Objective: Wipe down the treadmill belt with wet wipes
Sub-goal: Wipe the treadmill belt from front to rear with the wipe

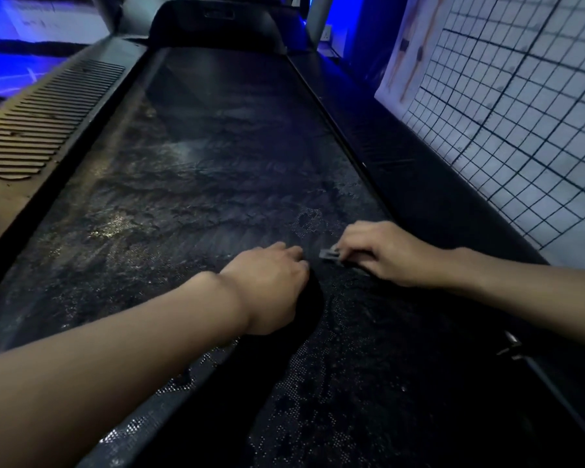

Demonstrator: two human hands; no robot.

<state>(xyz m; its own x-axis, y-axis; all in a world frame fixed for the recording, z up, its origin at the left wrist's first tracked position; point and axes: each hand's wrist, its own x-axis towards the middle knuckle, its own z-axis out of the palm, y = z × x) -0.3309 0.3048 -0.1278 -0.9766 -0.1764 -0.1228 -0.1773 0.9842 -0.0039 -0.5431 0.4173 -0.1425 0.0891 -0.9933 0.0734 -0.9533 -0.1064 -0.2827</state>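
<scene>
Dusty and streaked, the treadmill belt [217, 184] runs up the middle in dim blue light. On it the right hand [382, 255] pinches a small grey wad [330, 255], seemingly a wet wipe; the left hand [271, 285] rests beside it, fingers curled, hold unclear. Overlapping, firmly pressed strokes should lift the grime ahead.

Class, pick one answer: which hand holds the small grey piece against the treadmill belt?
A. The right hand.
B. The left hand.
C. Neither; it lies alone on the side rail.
A: the right hand pinches the small grey piece at its fingertips on the belt; the left hand rests beside it.
</scene>
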